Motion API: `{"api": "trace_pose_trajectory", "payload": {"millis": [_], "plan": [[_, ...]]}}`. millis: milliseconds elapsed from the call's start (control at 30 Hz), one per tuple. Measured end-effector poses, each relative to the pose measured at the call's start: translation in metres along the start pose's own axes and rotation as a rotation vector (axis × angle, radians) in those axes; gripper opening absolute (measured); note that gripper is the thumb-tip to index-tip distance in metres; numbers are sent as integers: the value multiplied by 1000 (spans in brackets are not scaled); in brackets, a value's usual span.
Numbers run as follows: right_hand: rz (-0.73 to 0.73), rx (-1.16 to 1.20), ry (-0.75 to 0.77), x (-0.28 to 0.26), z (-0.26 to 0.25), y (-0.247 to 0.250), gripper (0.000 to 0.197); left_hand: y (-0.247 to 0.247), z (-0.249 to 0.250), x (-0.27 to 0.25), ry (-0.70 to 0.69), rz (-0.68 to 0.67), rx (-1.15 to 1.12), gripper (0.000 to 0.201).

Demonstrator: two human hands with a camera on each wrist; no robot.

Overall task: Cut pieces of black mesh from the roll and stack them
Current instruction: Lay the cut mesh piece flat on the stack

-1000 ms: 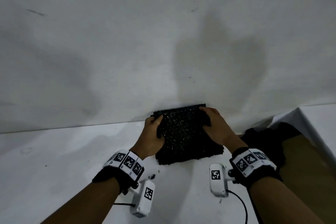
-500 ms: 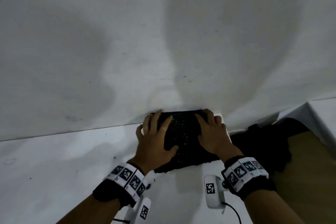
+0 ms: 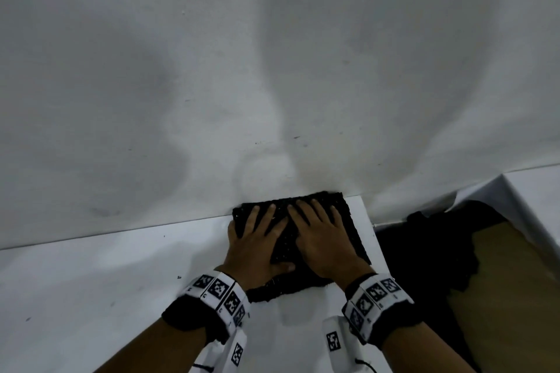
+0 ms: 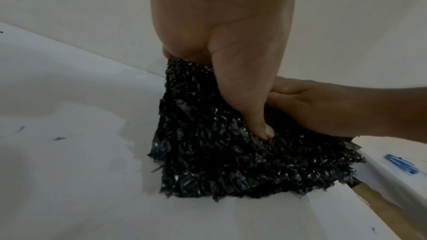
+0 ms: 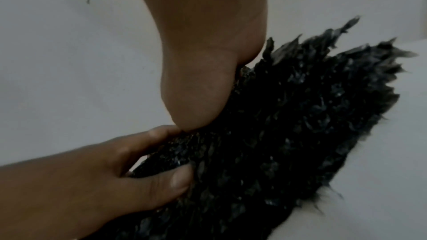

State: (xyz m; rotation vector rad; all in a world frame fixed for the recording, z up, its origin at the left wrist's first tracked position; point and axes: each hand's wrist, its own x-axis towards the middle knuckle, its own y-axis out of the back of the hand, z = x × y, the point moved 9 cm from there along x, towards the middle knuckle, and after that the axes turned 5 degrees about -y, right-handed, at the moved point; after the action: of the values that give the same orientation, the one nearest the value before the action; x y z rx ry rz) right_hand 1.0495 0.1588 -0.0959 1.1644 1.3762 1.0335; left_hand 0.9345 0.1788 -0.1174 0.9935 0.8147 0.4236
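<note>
A stack of black mesh pieces point(image 3: 348, 221) lies on the white table point(image 3: 106, 281) against the wall. My left hand point(image 3: 257, 239) presses flat on its left half, fingers spread and straight. Beside it my right hand point(image 3: 321, 236) lies flat on the right half. In the left wrist view the left thumb point(image 4: 251, 112) pushes into the mesh stack point(image 4: 231, 161) and the right hand point(image 4: 335, 110) rests next to it. The right wrist view shows the right thumb point(image 5: 198, 98) on the frayed mesh stack point(image 5: 289, 125), with the left hand point(image 5: 92, 180) at its edge.
The wall point(image 3: 272, 70) rises right behind the stack. To the right of the table a cardboard box point(image 3: 515, 297) holds more black mesh point(image 3: 424, 251). Small dark scraps point(image 3: 178, 276) dot the table on the left.
Both hands left the stack's side edges and now lie flat on top of it. The stack sits squarer against the wall and looks pressed down.
</note>
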Motion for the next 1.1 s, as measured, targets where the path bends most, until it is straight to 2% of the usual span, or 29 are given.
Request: {"api": "trace_pose_trajectory", "payload": {"millis": [67,233,400,567,800,933,1100], "plan": [[29,18,12,2,4,3,61,-2,-2,-1,-1,-6,-11,102],[104,134,-66,-1,24,-2,61,-14,-12,3,-13,-10,-50,117],[158,227,-67,-5,28,-10,63,-23,-17,-2,-31,18,-99,97],[203,273,-147,-8,37,-14,69,-25,-29,-12,97,114,-137,111],[208,332,-201,-1,46,-22,82,-17,-33,-12,119,140,-241,117],[219,335,-242,-5,50,-24,88,-21,-35,-18,170,131,-237,123],[141,376,-291,-4,53,-28,94,-32,-41,-23,269,95,-301,130]]}}
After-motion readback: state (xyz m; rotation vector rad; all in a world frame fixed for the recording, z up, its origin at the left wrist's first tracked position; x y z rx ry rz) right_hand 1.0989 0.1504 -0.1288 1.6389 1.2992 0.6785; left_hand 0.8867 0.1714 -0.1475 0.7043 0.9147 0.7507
